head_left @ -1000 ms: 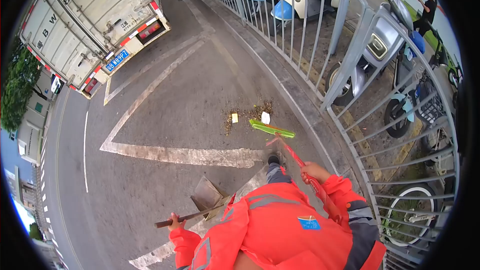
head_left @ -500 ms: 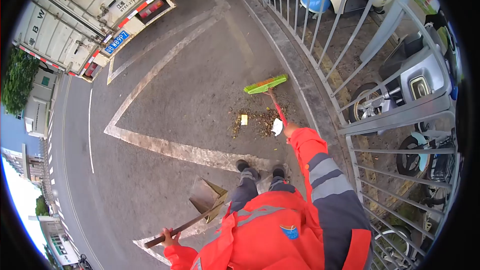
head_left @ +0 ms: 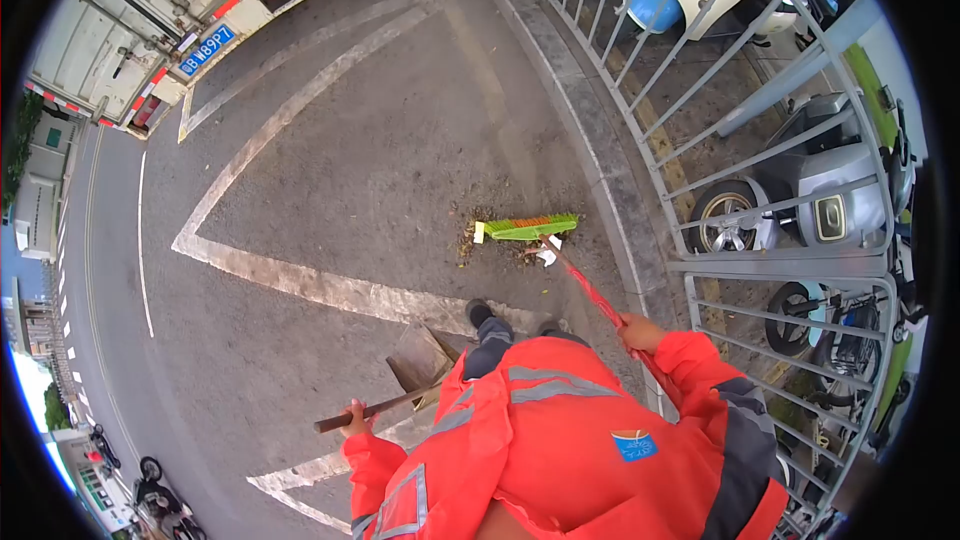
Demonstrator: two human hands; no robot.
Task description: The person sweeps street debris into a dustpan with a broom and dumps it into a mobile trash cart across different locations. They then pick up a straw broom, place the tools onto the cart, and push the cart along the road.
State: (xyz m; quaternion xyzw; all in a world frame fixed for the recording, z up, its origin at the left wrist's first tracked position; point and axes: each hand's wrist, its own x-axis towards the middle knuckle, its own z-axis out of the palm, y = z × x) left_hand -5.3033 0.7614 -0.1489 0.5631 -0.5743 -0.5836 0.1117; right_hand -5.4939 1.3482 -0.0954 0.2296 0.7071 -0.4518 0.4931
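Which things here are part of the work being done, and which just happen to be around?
In the work:
- green-headed broom, its handle in the right hand
- dustpan, its handle in the left hand
- leaf litter and two pale scraps by the broom

Just around:
- parked truck
- metal fence
- grey scooter

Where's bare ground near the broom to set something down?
Bare: asphalt between the broom and the painted corner, also up toward the truck. Crowded: leaf litter and white scrap at the broom; dustpan near the left shoe; scooters behind the fence.
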